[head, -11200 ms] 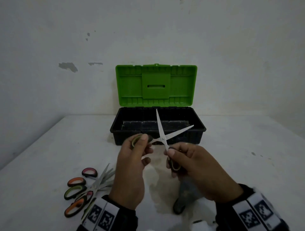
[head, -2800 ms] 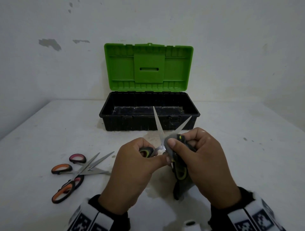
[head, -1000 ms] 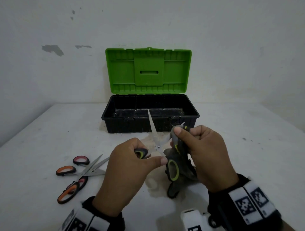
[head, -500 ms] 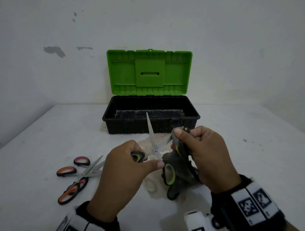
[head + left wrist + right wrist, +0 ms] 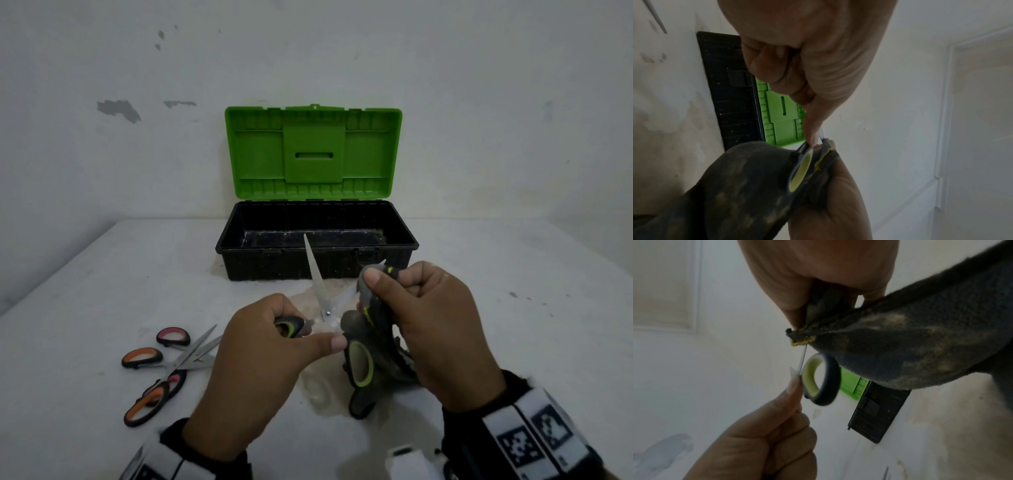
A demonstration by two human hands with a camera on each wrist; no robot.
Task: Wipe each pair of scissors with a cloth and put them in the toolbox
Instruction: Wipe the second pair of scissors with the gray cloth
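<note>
In front of the open toolbox [image 5: 317,240], green-handled scissors [image 5: 320,291] are gripped by the left hand [image 5: 260,359]; one blade is pinched through the cloth [image 5: 376,342] by the right hand [image 5: 431,325]. The cloth should be drawn tipward, fingers kept off the edge.

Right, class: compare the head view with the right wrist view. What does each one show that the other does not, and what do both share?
Only the head view shows the two spare scissors lying on the table, the toolbox whole with its black tray, and one bare blade pointing up.

Only the right wrist view shows, close up, the cloth's yellow-stitched edge where the covered blade emerges.

Both show the left hand holding the green-handled scissors, the right hand pinching the dark cloth round a blade, and the green lid.
</note>
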